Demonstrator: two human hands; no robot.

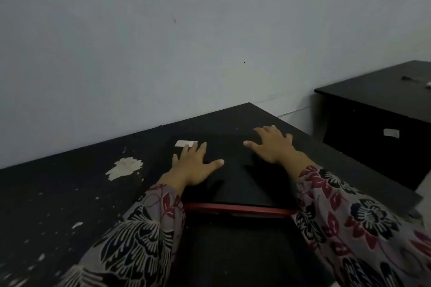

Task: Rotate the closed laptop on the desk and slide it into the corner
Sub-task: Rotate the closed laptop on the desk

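A closed black laptop (235,182) with a red strip along its near edge lies flat on the black desk (70,193), close to the desk's far right corner by the wall. A white sticker (185,143) sits on its far left part. My left hand (194,166) rests flat on the lid's left side, fingers spread, fingertips at the sticker. My right hand (271,145) lies flat on the lid's far right part, fingers spread. Both press on the lid; neither grips an edge.
The desk top is worn, with a pale chipped patch (124,168) left of the laptop. A grey wall (163,42) runs along the desk's far edge. A second black cabinet (377,128) stands to the right, across a gap.
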